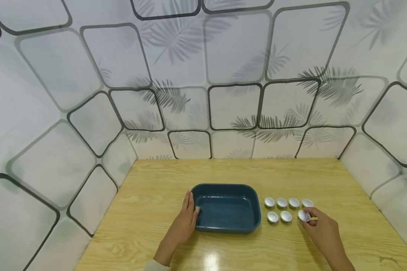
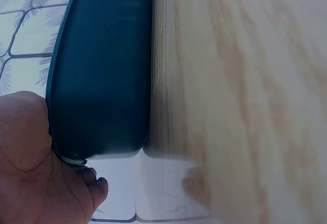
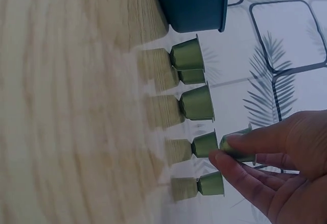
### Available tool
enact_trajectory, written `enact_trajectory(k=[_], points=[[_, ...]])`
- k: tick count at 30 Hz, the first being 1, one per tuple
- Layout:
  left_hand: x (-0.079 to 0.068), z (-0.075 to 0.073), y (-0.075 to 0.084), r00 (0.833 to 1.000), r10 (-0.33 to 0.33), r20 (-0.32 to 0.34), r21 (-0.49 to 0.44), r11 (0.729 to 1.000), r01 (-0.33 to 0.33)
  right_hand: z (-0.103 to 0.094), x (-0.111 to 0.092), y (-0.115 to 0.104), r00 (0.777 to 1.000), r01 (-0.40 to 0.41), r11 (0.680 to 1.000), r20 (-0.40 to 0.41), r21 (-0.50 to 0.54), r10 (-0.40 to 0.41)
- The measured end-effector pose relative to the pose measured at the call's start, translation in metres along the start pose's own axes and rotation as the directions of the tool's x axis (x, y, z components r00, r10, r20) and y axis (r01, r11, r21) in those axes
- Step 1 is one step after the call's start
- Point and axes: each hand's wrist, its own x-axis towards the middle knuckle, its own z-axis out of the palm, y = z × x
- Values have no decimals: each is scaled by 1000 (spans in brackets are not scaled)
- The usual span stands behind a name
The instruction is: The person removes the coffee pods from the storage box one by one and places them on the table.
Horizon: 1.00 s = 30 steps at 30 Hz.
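Note:
A dark blue rectangular dish (image 1: 225, 207) stands on the table. My left hand (image 1: 186, 218) grips its left rim, thumb over the inner side and fingers along the outside; the left wrist view shows the hand (image 2: 41, 168) at the dish's end wall. To the right, my right hand (image 1: 322, 227) pinches a green coffee capsule with a silver lid (image 1: 303, 215) between thumb and fingers. In the right wrist view this capsule (image 3: 237, 143) is lifted off the table, near the standing ones. The right hand's other fingers curl loosely below it.
Several more coffee capsules stand lid up right of the dish: a back row (image 1: 281, 203) and two in front (image 1: 286, 216). The wood-patterned table (image 1: 149, 180) meets patterned cloth walls (image 1: 235, 105) at the back and sides.

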Motion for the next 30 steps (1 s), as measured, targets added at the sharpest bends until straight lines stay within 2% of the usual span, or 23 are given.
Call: enact_trajectory(k=[11, 18, 30], points=[[1, -2, 2, 1000, 3, 17, -1, 1000, -3, 5, 4, 2, 997, 66, 996, 30, -52, -65], [2, -1, 1, 1000, 4, 16, 0, 1000, -4, 7, 6, 3, 994, 105, 991, 18, -88, -104], [1, 0, 0, 1000, -5, 16, 2, 1000, 5, 10, 7, 4, 995, 94, 991, 43, -100, -90]])
